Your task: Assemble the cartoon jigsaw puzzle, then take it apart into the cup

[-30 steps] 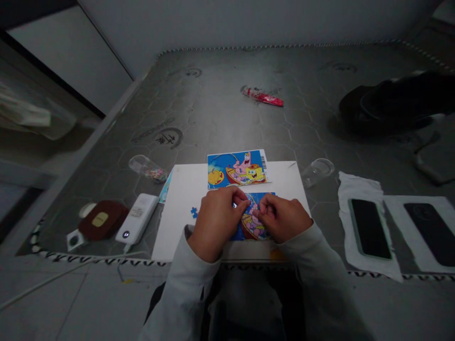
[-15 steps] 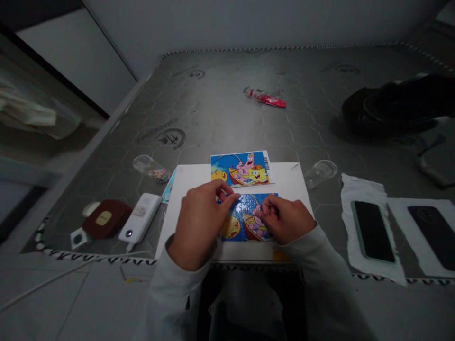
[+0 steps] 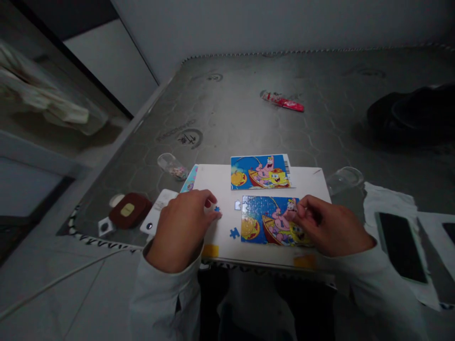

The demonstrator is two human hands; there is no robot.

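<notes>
A nearly filled jigsaw puzzle [image 3: 263, 222] with a cartoon fishing-boat picture lies on a white box [image 3: 220, 184]. My right hand [image 3: 329, 225] is closed in a pinch at the puzzle's right side, its fingertips touching it and covering part of that edge. To the left, my left hand [image 3: 185, 227] has thumb and forefinger apart on either side of a small blue puzzle piece [image 3: 217, 209]. Two other loose pieces lie between that hand and the puzzle: a pale-blue piece [image 3: 237, 205] and a blue piece [image 3: 234, 233]. Above the puzzle rests a matching picture card [image 3: 259, 173].
A clear cup holding small bits [image 3: 172, 166] lies left of the box, another clear cup [image 3: 344, 180] right. At left are a brown case [image 3: 130, 210] and a white power bank [image 3: 161, 203]. A phone [image 3: 401, 246] lies on tissue at right. Farther back is a red packet [image 3: 282, 101].
My left hand has moved left off the puzzle to a loose piece, uncovering the puzzle's left side and loose pieces. My right hand has shifted toward the puzzle's right edge. The view has swung left.
</notes>
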